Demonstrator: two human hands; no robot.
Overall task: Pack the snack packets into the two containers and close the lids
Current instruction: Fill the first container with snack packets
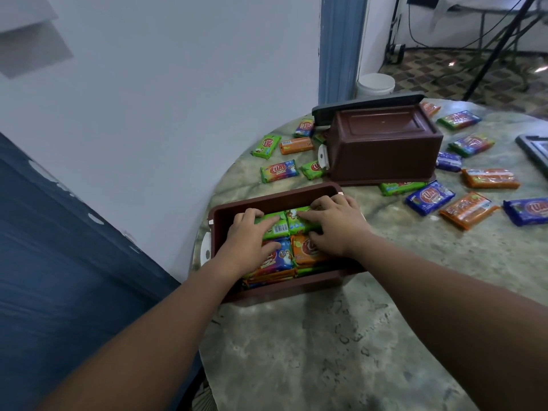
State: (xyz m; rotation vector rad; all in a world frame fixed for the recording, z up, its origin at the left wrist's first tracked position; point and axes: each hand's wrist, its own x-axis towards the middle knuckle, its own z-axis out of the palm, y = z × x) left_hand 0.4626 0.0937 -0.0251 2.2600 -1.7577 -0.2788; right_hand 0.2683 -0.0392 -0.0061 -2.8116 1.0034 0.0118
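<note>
near container: the brown open container [296, 192] sits at the table's near left edge, part of its left end seemingly over the rim; a hard downward push could tip or slide it off that side.
left hand: the left hand [247, 237] lies flat on a green packet [274, 226] in the far row, fingers fairly straight and pressing, not curled round anything.
right hand: the right hand [335, 223] lies spread over the second green packet [299, 223] beside it, fingertips reaching the far wall, thumb near an orange packet [308, 250]; pressing, not gripping.
stack inside: packets are layered nearly to the rim, a blue-and-rainbow one [278, 258] in the near row. judged risk: the top layer stands too high and the lid will not seat, or packets spring back up once the hands lift.
crush risk: heavy pressing could break whatever is in the wrappers.
loose packets: many remain on the table [355, 336], blue [430, 197], orange [467, 209] and green, well apart from the near container; they still need packing.
second container: the other brown container [385, 149] appears to be resting bottom-up, and a green packet [400, 187] is trapped under its near rim. lifting it carelessly could drag that packet along.
lids: a dark lid [367, 106] leans behind the upturned container and could slide off when it is moved; another dark edge [533, 149] at far right may be the second lid, cannot tell.
</note>
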